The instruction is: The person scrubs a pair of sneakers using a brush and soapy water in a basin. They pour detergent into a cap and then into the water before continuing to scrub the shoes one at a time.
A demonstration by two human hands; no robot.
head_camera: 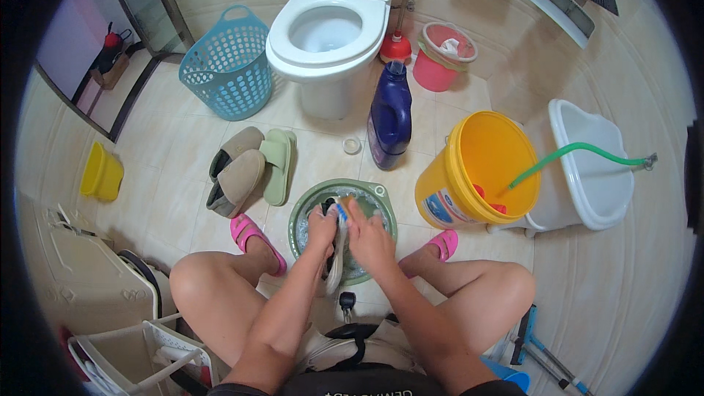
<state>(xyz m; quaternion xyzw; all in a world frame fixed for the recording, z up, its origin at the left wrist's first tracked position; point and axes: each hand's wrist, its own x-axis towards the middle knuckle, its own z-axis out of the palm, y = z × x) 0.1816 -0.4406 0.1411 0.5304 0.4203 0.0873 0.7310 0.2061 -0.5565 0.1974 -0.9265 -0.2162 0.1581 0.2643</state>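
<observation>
A round green basin [390, 214] of sudsy water stands on the tiled floor between my feet. Over it, my left hand [322, 228] grips a black shoe with a pale sole [336, 269], tilted on its side. My right hand [369, 234] holds a scrub brush [345, 210] with a tan back and blue and white bristles, which lies against the shoe's upper end. The fingers partly hide both the shoe and the brush.
A dark blue detergent bottle [389, 115] and a small round cap [351, 146] are beyond the basin. Slippers [236, 176] lie left of them; a yellow bucket [434, 187] with a green hose [577, 146] is at right. Behind are a blue laundry basket [228, 82] and a toilet [330, 74].
</observation>
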